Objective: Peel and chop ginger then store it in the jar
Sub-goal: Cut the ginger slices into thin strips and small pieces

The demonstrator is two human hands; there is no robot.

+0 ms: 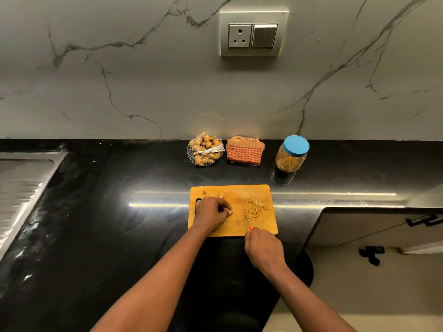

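Note:
A wooden cutting board [239, 225] lies on the black counter. My left hand [211, 213] rests on its left half with the fingers curled down; whether ginger is under them is hidden. My right hand [262, 248] grips a thin knife [247, 215] with an orange handle, blade pointing away beside a pile of chopped ginger strips [255, 206]. Two small ginger bits [221, 194] lie near the board's far edge. A jar [291, 155] with a blue lid, holding chopped ginger, stands behind the board to the right.
A net bag of whole ginger [205, 149] and a folded checked cloth [245, 150] sit by the marble wall. A steel sink drainboard [21, 185] is at the far left. The counter edge drops off at right above cabinet doors [374, 228].

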